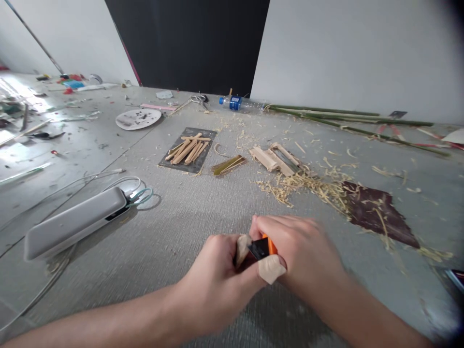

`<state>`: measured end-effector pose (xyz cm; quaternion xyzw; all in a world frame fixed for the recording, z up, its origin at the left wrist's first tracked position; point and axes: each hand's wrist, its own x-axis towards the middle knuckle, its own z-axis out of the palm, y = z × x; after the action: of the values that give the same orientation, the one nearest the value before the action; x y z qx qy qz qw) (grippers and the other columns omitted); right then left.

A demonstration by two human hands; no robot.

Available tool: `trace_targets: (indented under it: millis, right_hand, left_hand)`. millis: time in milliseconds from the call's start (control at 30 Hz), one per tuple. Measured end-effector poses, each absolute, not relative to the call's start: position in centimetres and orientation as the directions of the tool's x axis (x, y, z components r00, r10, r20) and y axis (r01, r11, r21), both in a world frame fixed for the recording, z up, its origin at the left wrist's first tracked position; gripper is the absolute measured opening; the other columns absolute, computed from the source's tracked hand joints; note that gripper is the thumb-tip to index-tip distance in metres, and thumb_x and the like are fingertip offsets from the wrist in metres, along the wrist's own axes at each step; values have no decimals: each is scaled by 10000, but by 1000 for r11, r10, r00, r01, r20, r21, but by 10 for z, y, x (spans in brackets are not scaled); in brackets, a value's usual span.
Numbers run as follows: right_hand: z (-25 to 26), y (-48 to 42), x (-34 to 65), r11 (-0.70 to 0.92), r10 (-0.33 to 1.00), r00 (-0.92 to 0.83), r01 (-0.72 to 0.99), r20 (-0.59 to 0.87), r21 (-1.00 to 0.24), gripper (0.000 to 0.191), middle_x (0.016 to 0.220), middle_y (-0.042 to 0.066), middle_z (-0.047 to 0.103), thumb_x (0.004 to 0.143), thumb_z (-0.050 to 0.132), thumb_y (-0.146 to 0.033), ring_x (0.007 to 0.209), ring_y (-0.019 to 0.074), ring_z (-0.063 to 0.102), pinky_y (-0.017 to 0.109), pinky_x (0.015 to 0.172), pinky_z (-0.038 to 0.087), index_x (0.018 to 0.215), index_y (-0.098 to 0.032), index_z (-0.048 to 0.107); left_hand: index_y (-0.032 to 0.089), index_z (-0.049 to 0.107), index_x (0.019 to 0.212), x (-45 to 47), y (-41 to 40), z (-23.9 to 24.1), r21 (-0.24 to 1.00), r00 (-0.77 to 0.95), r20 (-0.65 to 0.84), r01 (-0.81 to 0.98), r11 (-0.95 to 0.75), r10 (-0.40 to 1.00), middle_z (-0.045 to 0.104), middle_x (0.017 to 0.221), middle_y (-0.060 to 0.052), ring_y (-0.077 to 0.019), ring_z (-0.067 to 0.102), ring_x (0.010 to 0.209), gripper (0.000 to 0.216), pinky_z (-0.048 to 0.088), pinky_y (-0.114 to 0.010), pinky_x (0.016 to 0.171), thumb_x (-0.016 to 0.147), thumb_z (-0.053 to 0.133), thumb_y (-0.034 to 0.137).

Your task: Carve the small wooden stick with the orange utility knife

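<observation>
Both hands meet low in the middle of the view, above a grey floor. My right hand (300, 253) is closed around an orange and black utility knife (264, 247). My left hand (219, 275) is curled against it, its bandaged thumb (271, 268) pressed on the knife; a pale bandage also covers another fingertip (242, 246). What the left fingers grip is hidden.
A grey power bank (74, 220) with cables lies left. Farther off are cut bamboo strips on a dark mat (188, 150), split bamboo pieces (275, 158), shavings (311, 186), brown sandpaper (377, 210), a plate (138, 118), a water bottle (241, 102), scissors (198, 99) and long green bamboo poles (344, 118).
</observation>
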<state>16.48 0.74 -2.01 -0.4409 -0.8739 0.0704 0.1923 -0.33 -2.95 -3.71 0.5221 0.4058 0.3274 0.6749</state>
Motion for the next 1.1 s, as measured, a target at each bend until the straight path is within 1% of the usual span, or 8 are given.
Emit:
trace_targets:
  millis: [133, 267, 367, 500, 700, 800, 900, 1100]
  right_hand:
    - [-20, 5, 162, 528, 846, -481, 813, 228, -244, 86, 593, -29, 623, 767, 616, -200, 531, 136, 522, 272, 531, 246, 702, -215, 561]
    - [-19, 5, 157, 342, 938, -330, 932, 109, -119, 62, 562, -21, 615, 715, 648, -196, 480, 146, 487, 277, 497, 176, 743, -225, 600]
    - [-16, 6, 156, 291, 955, -281, 950, 101, -113, 47, 595, -12, 647, 737, 650, -223, 496, 151, 510, 273, 506, 185, 750, -230, 606]
    - [-15, 8, 159, 325, 941, -301, 932, 156, -160, 43, 608, -11, 667, 734, 646, -238, 509, 153, 539, 269, 518, 220, 762, -232, 614]
    - [-19, 7, 163, 430, 900, -398, 877, 179, -215, 64, 588, -21, 653, 689, 630, -258, 493, 150, 544, 270, 510, 226, 731, -229, 592]
    - [-19, 6, 164, 455, 889, -412, 850, 203, -268, 52, 593, -26, 646, 726, 599, -277, 499, 147, 546, 272, 514, 234, 723, -230, 578]
    - [-18, 5, 164, 472, 880, -425, 828, 211, -302, 91, 598, -25, 631, 762, 583, -302, 513, 146, 539, 276, 520, 235, 712, -229, 560]
    - [-16, 6, 164, 553, 833, -515, 766, 203, -328, 106, 601, -28, 605, 761, 597, -277, 541, 134, 503, 285, 548, 243, 695, -217, 541]
  left_hand:
    - [205, 272, 585, 0, -31, -37, 944, 437, -240, -103, 313, 867, 212, 547, 88, -69, 153, 528, 610, 137, -257, 466, 862, 733, 492]
    - [202, 293, 529, 4, -31, -37, 936, 432, -306, -28, 351, 849, 237, 481, 85, -59, 156, 468, 638, 124, -259, 440, 924, 588, 606]
    - [209, 336, 511, 5, -28, -34, 905, 455, -363, -36, 424, 813, 273, 427, 86, -52, 188, 399, 636, 139, -257, 404, 900, 591, 643]
    - [214, 319, 543, 2, -23, -30, 895, 446, -364, -74, 440, 818, 293, 415, 100, -38, 215, 368, 605, 162, -242, 398, 866, 673, 584]
    - [202, 328, 594, -4, -24, -29, 912, 493, -325, -61, 405, 807, 291, 469, 109, -32, 213, 415, 560, 152, -226, 424, 845, 745, 479]
    - [203, 320, 607, -6, -24, -28, 914, 477, -322, -70, 401, 818, 273, 492, 108, -37, 206, 439, 557, 146, -227, 433, 839, 755, 462]
    - [202, 318, 601, -7, -24, -26, 920, 480, -319, -52, 390, 817, 259, 507, 101, -48, 189, 469, 558, 130, -242, 442, 839, 754, 456]
    - [203, 287, 591, -8, -25, -29, 959, 479, -247, -2, 282, 842, 220, 564, 85, -74, 159, 543, 573, 125, -272, 468, 852, 752, 412]
